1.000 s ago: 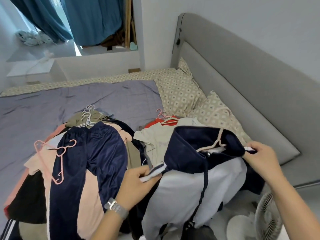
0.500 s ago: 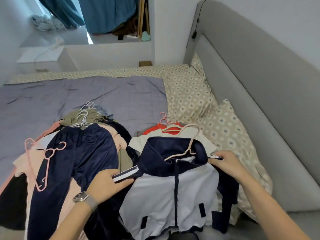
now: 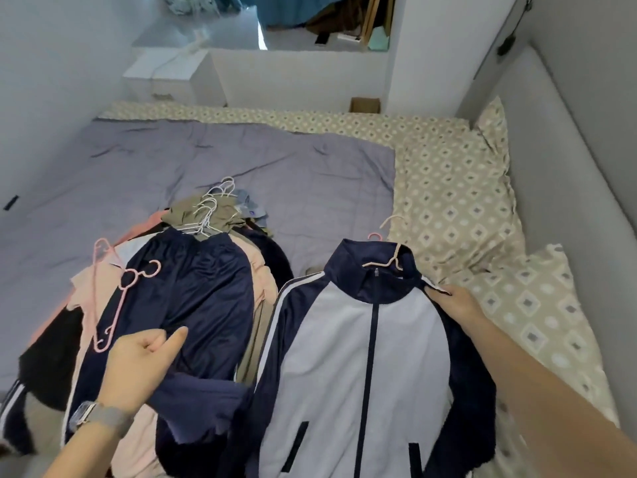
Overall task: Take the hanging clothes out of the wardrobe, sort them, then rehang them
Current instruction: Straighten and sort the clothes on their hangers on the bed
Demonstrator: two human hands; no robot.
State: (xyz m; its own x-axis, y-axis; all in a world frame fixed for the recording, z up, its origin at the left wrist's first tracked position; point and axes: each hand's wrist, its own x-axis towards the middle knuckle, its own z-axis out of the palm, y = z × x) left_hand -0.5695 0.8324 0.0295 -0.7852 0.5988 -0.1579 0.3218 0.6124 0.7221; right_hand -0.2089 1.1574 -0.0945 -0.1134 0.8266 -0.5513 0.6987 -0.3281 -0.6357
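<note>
The purple blanket (image 3: 213, 160) lies bare across the far half of the bed, open to a reaching hand. Nearer, the heap of clothes (image 3: 193, 291) with hangers (image 3: 213, 208) and the navy-and-white jacket (image 3: 358, 357) cover the bed, with patterned pillows (image 3: 458, 201) against the grey headboard (image 3: 565, 160) on the right.

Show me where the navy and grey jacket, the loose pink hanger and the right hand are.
navy and grey jacket (image 3: 331, 357): head view, grey front panel.
loose pink hanger (image 3: 119, 298): head view, its long arm.
right hand (image 3: 455, 305): head view, back of hand.
</note>
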